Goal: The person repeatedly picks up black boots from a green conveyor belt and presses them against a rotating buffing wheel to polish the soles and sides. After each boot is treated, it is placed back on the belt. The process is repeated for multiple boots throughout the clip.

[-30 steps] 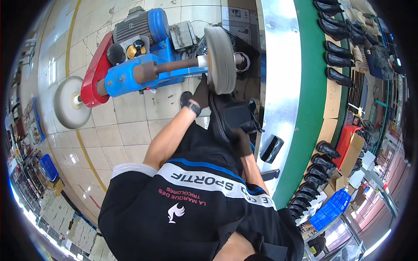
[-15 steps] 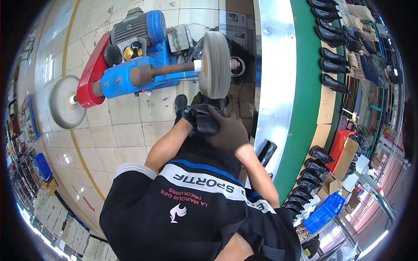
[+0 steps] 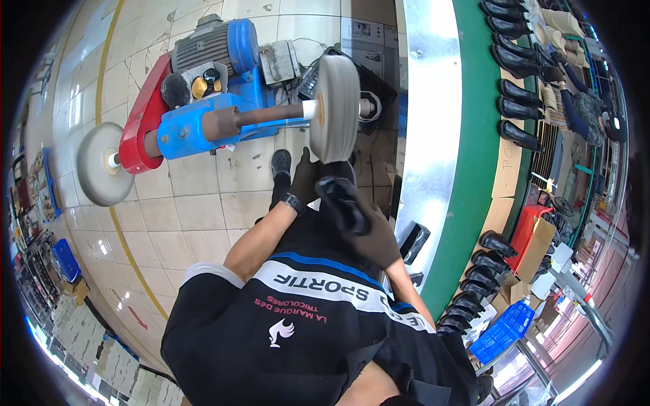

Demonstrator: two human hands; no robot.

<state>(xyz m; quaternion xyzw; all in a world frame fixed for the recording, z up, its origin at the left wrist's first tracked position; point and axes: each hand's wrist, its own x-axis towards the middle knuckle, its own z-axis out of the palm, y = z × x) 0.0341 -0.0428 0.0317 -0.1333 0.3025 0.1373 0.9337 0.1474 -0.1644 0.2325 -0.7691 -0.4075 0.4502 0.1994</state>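
A glossy black shoe (image 3: 343, 205) is gripped by my right hand (image 3: 372, 238), in a dark brown glove, below the buffing wheel and apart from it. My left hand (image 3: 305, 177), gloved alike and with a watch at the wrist, is stretched out beside the lower edge of the wheel. One extended finger shows and no object is visible in that hand; the rest of it blends into the dark background. The thick pale buffing wheel (image 3: 338, 108) sits on a shaft of the blue machine (image 3: 196, 125), just beyond my hands.
To the left, a second pale wheel (image 3: 105, 164) adjoins the red belt guard (image 3: 143, 115). A metal-edged green bench (image 3: 474, 128) runs along my right, with rows of black shoes (image 3: 518, 134) on it. A dark glossy piece (image 3: 414, 241) lies on the metal edge. Farther right is a blue crate (image 3: 502, 331).
My hands, earlier together at the shoe, are now apart. The left has let go and moved up toward the wheel; the right has drawn the shoe nearer to my body.
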